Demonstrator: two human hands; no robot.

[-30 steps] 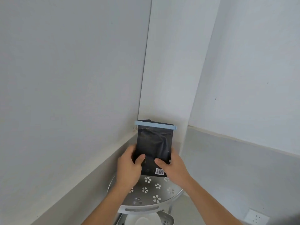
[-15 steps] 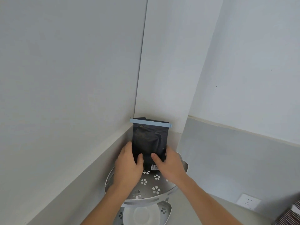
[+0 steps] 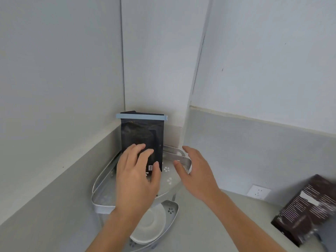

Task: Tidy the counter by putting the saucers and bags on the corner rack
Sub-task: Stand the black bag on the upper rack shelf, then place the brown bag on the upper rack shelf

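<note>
A black bag [image 3: 141, 131] with a light blue clip across its top stands upright on the top shelf of the silver corner rack [image 3: 179, 156], back in the wall corner. My left hand [image 3: 136, 179] lies against the bag's lower front, fingers and thumb on it. To the right of the bag, my right hand [image 3: 196, 171] hovers over the shelf rim with fingers spread and nothing in it. A white saucer [image 3: 151, 222] sits on the rack's lower shelf [image 3: 172, 210], partly hidden by my left forearm.
A dark brown bag [image 3: 309, 206] with white print leans at the right edge on the grey counter. A white wall outlet [image 3: 258, 191] sits low on the right wall. Walls close in the rack on the left and behind.
The bag has come down onto the top shelf and stands in the corner. My right hand has let go and moved off to the right; my left hand stays on the bag.
</note>
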